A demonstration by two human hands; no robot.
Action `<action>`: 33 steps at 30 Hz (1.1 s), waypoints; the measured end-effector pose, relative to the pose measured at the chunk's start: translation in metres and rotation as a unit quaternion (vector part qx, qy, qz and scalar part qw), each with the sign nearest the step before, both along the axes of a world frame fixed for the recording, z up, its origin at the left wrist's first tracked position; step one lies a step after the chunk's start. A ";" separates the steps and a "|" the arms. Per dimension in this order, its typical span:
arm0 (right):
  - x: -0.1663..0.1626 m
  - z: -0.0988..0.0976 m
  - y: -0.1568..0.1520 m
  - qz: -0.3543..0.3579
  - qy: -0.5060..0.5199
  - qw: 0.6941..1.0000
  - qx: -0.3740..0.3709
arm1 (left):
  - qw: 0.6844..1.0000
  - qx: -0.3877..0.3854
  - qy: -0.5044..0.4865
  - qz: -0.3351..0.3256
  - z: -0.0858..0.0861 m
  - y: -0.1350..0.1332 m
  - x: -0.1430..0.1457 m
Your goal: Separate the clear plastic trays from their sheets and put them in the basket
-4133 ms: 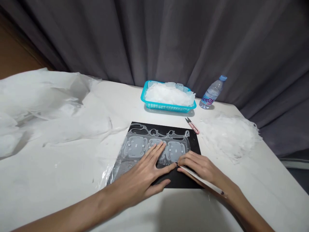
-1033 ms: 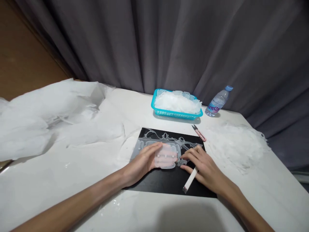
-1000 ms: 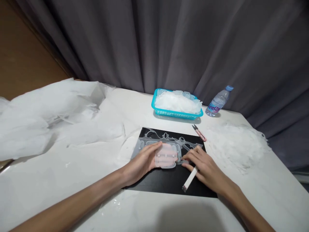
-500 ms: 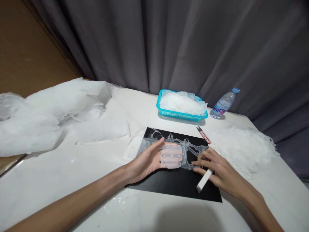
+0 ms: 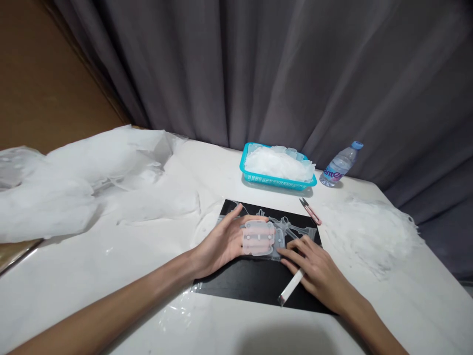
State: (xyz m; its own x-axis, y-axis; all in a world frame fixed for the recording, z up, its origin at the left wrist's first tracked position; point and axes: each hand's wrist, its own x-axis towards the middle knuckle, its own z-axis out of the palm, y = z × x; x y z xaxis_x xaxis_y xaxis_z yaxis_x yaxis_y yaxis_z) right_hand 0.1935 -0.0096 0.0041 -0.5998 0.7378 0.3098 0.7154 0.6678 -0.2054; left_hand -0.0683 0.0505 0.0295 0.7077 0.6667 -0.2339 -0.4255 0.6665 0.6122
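My left hand (image 5: 223,242) lies palm up, with a translucent plastic piece (image 5: 257,238) held across its fingers and its thumb raised beside it. The piece is flat, with rounded corners and small round marks. My right hand (image 5: 317,268) is closed around a slim white-handled tool (image 5: 291,287), whose handle end points down toward me; its working end is hidden. The right fingertips are at the edge of a second clear piece (image 5: 280,242), next to the held one. Behind the hands, a clear plastic frame (image 5: 295,228) with thin branches lies on a black mat (image 5: 251,281).
Pink-handled thread snips (image 5: 311,212) lie at the mat's back right corner. Farther back are a turquoise basket (image 5: 277,182) of translucent pieces and a water bottle (image 5: 338,167). Clear plastic scraps (image 5: 373,234) are heaped at right, and white plastic bags (image 5: 99,167) at left.
My right hand has moved left with the white-handled tool, closer to my left hand, reaching the second clear piece. The left hand and its piece have shifted only slightly left.
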 end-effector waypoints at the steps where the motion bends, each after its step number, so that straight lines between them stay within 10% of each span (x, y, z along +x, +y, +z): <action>1: 0.000 0.000 0.000 -0.001 0.003 1.000 0.000 | 1.000 0.001 -0.001 -0.002 0.000 0.000 0.000; 33: -0.001 -0.004 0.003 -0.001 0.013 1.000 -0.018 | 0.999 0.035 0.024 0.001 -0.001 0.001 -0.001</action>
State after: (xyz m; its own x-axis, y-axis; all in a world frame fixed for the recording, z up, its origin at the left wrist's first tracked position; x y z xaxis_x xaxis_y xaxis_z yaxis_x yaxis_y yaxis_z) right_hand 0.1920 -0.0069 0.0003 -0.5905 0.7500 0.2981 0.7107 0.6583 -0.2483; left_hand -0.0689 0.0512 0.0283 0.6956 0.6837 -0.2207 -0.3950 0.6206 0.6774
